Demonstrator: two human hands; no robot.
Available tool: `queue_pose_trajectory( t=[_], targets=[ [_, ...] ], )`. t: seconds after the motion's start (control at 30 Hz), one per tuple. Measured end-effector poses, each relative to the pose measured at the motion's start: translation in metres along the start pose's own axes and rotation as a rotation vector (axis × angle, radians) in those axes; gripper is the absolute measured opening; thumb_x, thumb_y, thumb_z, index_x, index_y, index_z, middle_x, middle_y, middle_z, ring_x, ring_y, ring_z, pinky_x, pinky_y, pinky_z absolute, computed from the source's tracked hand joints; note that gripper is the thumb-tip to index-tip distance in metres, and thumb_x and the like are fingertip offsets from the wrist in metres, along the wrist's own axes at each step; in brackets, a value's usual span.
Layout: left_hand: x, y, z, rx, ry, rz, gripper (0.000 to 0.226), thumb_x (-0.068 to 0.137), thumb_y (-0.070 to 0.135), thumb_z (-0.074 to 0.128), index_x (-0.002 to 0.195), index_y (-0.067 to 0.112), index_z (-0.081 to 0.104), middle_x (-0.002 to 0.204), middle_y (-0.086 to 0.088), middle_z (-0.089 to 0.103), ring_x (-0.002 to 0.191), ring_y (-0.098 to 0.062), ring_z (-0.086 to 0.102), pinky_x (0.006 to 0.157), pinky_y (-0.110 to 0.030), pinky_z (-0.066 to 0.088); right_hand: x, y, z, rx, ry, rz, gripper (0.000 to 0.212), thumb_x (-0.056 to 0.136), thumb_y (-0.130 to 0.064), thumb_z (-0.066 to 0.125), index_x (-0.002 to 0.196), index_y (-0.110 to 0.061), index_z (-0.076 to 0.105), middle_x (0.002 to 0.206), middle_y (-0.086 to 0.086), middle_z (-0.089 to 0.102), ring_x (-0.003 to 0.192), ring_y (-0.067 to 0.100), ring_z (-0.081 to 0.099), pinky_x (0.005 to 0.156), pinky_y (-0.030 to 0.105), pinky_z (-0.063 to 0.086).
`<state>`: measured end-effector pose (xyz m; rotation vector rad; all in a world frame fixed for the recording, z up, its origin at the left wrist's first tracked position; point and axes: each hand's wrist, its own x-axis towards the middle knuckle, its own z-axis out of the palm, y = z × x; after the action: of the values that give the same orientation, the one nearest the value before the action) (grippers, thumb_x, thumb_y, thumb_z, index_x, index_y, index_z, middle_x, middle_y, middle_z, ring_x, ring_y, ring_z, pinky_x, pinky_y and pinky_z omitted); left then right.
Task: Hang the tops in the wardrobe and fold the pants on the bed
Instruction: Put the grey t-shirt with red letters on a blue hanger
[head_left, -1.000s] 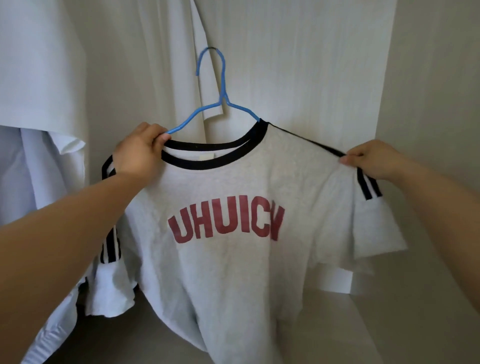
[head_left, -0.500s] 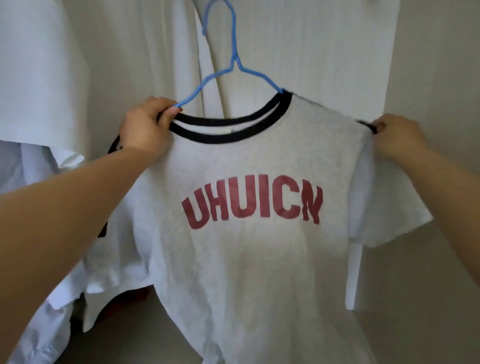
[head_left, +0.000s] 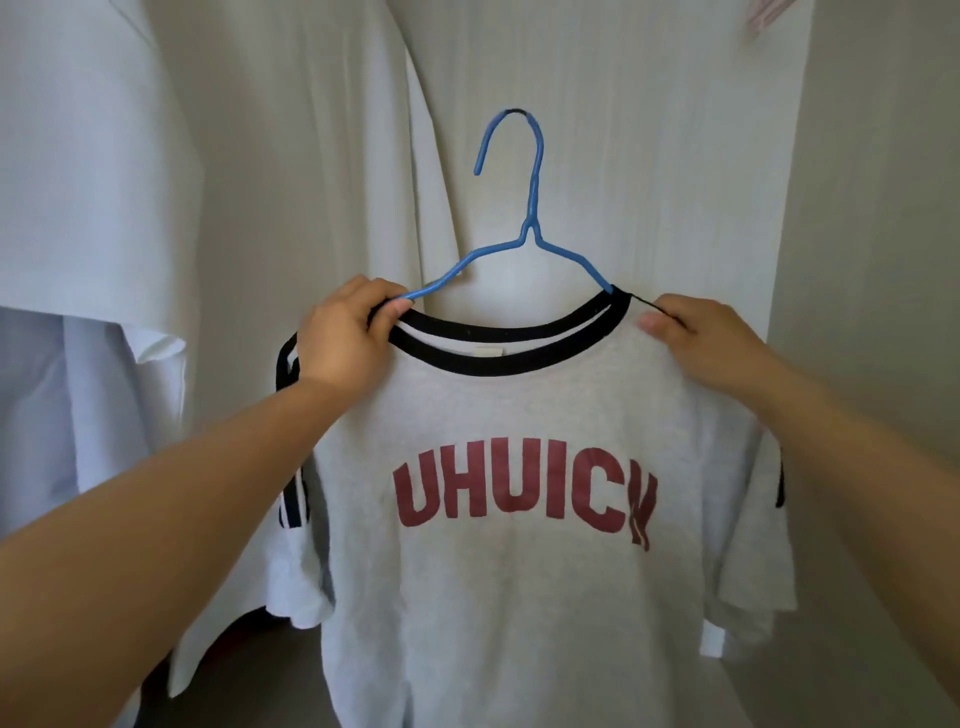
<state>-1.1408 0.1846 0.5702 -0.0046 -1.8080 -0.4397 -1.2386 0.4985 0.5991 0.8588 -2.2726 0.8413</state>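
Grey t-shirt (head_left: 519, 597) with black collar and red print sits on blue wire hanger (head_left: 535, 228), held up in front of white tops (head_left: 311, 156) hanging in wardrobe. Left hand (head_left: 345, 332) grips hanger arm and collar together. Right hand (head_left: 696, 332) pinches the right shoulder seam. Hanger hook is free, on no rail.

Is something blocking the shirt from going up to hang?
Nothing visible sits above the blue hanger holding the shirt; the rail is out of view. White clothes hang behind and left of it.
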Motion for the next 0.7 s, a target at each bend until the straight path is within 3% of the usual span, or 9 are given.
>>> queue_pose_trajectory(
  t=[0.1,0.17,0.23,0.33,0.47,0.57,0.7],
  targets=[
    [0.011,-0.007,-0.003,0.128,0.082,-0.024,0.022,0.099,0.025,0.046,0.103,0.019,0.067,0.099,-0.002,0.063,0.101,-0.025,0.052,0.099,-0.042,0.031,-0.002,0.001,-0.010,-0.021,-0.148,0.041,0.037,0.098,-0.033,0.044,0.070,-0.009,0.051,0.069,0.001,0.049,0.064,0.014,0.044,0.058,0.026,0.031],
    [0.022,-0.007,-0.002,0.220,0.095,-0.069,0.025,0.100,0.027,0.041,0.107,0.020,0.065,0.105,-0.003,0.061,0.105,-0.026,0.048,0.099,-0.038,0.022,-0.002,-0.004,-0.016,0.142,-0.161,0.096,0.037,0.096,-0.032,0.050,0.076,-0.002,0.059,0.074,0.006,0.057,0.069,0.015,0.050,0.064,0.026,0.035],
    [0.038,0.001,0.003,0.188,0.097,-0.156,0.027,0.101,0.028,0.039,0.114,0.020,0.062,0.117,-0.006,0.057,0.113,-0.027,0.045,0.106,-0.041,0.023,0.003,-0.015,-0.023,0.295,-0.084,0.138,0.037,0.094,-0.030,0.054,0.089,0.005,0.065,0.089,0.018,0.068,0.078,0.018,0.056,0.074,0.028,0.044],
    [0.056,0.019,0.013,-0.068,0.041,-0.250,0.040,0.100,0.031,0.041,0.139,0.027,0.043,0.144,-0.006,0.039,0.134,-0.024,0.032,0.114,-0.042,0.022,0.016,-0.029,-0.037,0.293,-0.003,0.174,0.044,0.092,-0.032,0.056,0.098,0.011,0.061,0.106,0.029,0.062,0.078,0.019,0.054,0.089,0.040,0.048],
    [0.059,0.026,0.018,-0.157,-0.114,-0.300,0.057,0.100,0.039,0.039,0.151,0.031,0.014,0.159,0.001,0.009,0.146,-0.017,0.009,0.119,-0.038,0.012,0.028,-0.039,-0.070,0.295,0.110,0.205,0.038,0.090,-0.031,0.060,0.092,0.006,0.066,0.089,0.018,0.067,0.076,0.020,0.058,0.071,0.027,0.042],
    [0.059,0.030,0.017,-0.161,-0.215,-0.364,0.059,0.099,0.044,0.036,0.151,0.033,0.010,0.160,0.004,0.003,0.147,-0.016,0.006,0.119,-0.038,0.008,0.036,-0.051,-0.099,0.307,0.223,0.240,0.032,0.089,-0.030,0.062,0.092,0.001,0.069,0.095,0.018,0.068,0.075,0.026,0.061,0.071,0.026,0.046],
    [0.078,0.069,0.008,-0.248,-0.314,-0.354,0.058,0.097,0.047,0.039,0.150,0.034,0.019,0.159,0.005,0.010,0.145,-0.017,0.015,0.117,-0.035,0.014,0.061,-0.075,-0.133,0.308,0.352,0.280,0.043,0.088,-0.032,0.063,0.113,0.003,0.061,0.115,0.020,0.062,0.101,0.035,0.060,0.090,0.038,0.048]
  ],
)
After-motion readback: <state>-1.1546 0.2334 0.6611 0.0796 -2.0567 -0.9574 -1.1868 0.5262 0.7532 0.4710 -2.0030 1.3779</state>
